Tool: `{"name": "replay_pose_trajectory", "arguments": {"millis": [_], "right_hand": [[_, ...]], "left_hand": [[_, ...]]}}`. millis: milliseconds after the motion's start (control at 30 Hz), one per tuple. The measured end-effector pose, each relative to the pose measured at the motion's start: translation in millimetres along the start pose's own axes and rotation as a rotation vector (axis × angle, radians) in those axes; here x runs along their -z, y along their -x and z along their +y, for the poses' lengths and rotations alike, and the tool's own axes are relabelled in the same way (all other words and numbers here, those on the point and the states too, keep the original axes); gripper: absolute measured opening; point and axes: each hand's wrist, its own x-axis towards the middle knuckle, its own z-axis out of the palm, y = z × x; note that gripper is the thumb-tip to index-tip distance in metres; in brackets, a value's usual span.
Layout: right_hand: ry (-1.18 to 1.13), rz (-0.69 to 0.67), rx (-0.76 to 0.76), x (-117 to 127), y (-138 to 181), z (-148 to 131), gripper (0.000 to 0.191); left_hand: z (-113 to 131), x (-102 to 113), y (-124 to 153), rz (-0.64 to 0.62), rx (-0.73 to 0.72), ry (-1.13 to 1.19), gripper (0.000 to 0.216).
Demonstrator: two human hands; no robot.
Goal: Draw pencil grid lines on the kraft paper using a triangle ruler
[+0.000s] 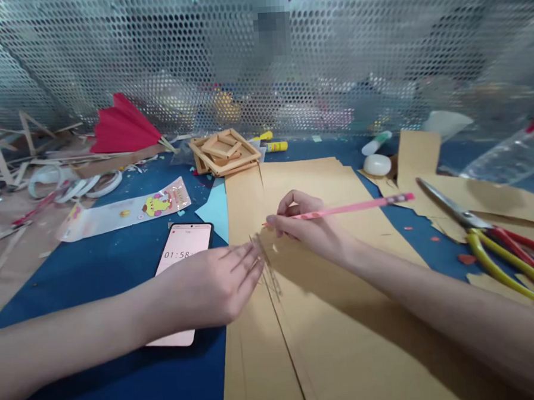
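Note:
My right hand (310, 224) pinches a pink pencil (352, 208), its tip close to the brown kraft paper (331, 316). To the left, my left hand (235, 279) lies with fingers stretched out on the paper, palm down. By its fingertips is a narrow, see-through strip with dark marks (270, 268), perhaps a ruler; part of it is hidden and blurred. A long dark line or edge runs down the paper from there. Partly under my left wrist lies a phone (186, 237) with a timer on its screen.
Popsicle-stick frames (226, 151) and glue sticks (277, 146) sit behind the paper. On the right are scissors (478, 225) and cardboard pieces (419, 156). Tape rolls (107, 183), a red paper fan (122, 127) and a printed plastic sleeve (128, 213) lie left. A perforated metal panel (174, 61) stands behind.

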Motion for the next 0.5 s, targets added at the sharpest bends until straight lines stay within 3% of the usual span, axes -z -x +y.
{"name": "replay_pose_trajectory", "arguments": {"millis": [500], "right_hand": [[0.034, 0.008, -0.039, -2.4, -1.7, 5.4, 0.029]], "left_hand": [[-2.6, -6.7, -1.2, -0.069, 0.068, 0.215, 0.034]]}}
